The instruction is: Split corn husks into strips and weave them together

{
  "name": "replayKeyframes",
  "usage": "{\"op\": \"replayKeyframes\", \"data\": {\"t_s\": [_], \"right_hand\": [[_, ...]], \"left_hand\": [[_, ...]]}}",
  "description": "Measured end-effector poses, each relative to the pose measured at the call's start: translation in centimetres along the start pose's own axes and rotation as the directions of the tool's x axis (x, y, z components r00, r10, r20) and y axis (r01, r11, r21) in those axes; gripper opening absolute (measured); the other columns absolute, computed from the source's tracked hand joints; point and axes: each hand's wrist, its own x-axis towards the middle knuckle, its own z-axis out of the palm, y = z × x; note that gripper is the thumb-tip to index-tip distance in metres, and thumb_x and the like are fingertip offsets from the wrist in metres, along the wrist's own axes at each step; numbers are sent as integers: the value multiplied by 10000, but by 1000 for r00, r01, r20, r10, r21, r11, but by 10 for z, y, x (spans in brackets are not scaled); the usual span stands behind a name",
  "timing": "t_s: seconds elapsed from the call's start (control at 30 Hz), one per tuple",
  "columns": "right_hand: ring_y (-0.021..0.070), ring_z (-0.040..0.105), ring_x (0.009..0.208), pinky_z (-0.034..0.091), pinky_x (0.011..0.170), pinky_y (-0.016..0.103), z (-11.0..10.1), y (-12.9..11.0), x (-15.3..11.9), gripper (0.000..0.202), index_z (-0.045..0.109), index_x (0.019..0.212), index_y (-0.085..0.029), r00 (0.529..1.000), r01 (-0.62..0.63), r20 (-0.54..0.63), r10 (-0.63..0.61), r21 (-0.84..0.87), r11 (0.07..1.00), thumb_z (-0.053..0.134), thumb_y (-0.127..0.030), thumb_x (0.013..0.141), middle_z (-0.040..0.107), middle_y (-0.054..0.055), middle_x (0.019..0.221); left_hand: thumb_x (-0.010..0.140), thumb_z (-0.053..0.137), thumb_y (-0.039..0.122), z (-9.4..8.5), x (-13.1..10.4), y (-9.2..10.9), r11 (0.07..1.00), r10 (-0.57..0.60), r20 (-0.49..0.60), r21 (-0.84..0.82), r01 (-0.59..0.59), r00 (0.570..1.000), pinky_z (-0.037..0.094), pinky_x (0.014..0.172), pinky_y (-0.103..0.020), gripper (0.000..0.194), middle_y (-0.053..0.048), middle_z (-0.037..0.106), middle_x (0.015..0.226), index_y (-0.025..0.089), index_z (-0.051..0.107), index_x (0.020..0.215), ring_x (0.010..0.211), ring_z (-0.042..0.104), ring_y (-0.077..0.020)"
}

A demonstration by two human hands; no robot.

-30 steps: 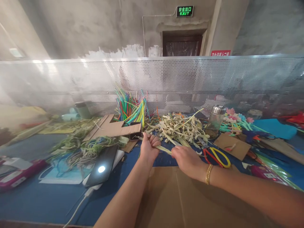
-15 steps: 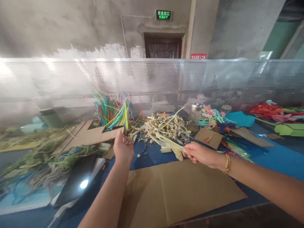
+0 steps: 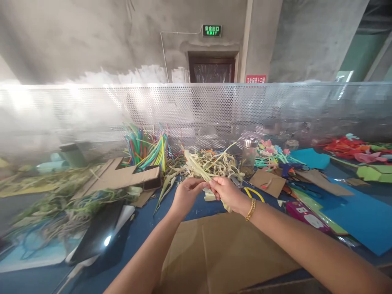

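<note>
A pale green plant stalk with long flat strips (image 3: 196, 165) is pinched in my right hand (image 3: 226, 192), which wears a gold bracelet. Its upper end points up and left, and a crumpled lower end shows below the fingers. My left hand (image 3: 187, 197) is closed, its thumb and fingertip pinching at the stalk right beside my right fingers. The exact contact is partly hidden. Just behind both hands lies a heap of dry, curled plant strips (image 3: 225, 161). Scissors with yellow handles (image 3: 255, 192) lie to the right of my right hand.
A flat cardboard sheet (image 3: 232, 249) lies in front of me on the blue table. To the left are a black phone-like slab (image 3: 98, 232), green fibres and cut cardboard (image 3: 119, 177). A glass jar (image 3: 248, 157) stands behind the scissors. A perforated metal screen (image 3: 196, 106) borders the back.
My left hand has moved right from beside the cut cardboard to the stalk. My right hand has come left with the stalk, whose strips now point further upward. The yellow scissor handles are uncovered.
</note>
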Motion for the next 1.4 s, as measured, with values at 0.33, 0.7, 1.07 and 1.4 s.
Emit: {"op": "replayKeyframes", "data": {"t_s": [0.33,0.7,1.07,1.4], "right_hand": [[62,364,418,305,414,203,9,25,8,304,567,690,-170,994,-104,-7,105,107,989,593,-461,772,428,-62,522],[148,540,659,336,606,257,-22,-13,20,260,621,723,-178,983,168,79,-165,-753,636,428,-230,888,613,30,690],[147,564,650,315,577,250,-24,-37,9,246,636,668,-181,948,319,268,-173,-822,471,500,-245,862,663,39,688],[128,569,639,451,599,255,14,-12,34,302,657,983,-200,982,172,60,-176,67,983,673,-383,743,649,6,735]], "left_hand": [[807,519,208,-40,7,-18,919,156,-382,394,8,911,377,662,-250,188,-10,572,744,187,598,638,735,540,-154],[832,630,366,-46,2,28,527,456,85,777,-345,886,395,947,-378,239,-73,632,1124,223,662,1019,1079,545,-250],[930,445,232,5,-5,13,446,264,301,804,-393,916,447,790,-364,125,-86,613,931,166,552,936,899,570,-242],[896,403,504,-3,-1,-17,946,-128,65,-292,142,990,365,549,-242,344,47,355,607,201,449,740,525,368,-110]]}}
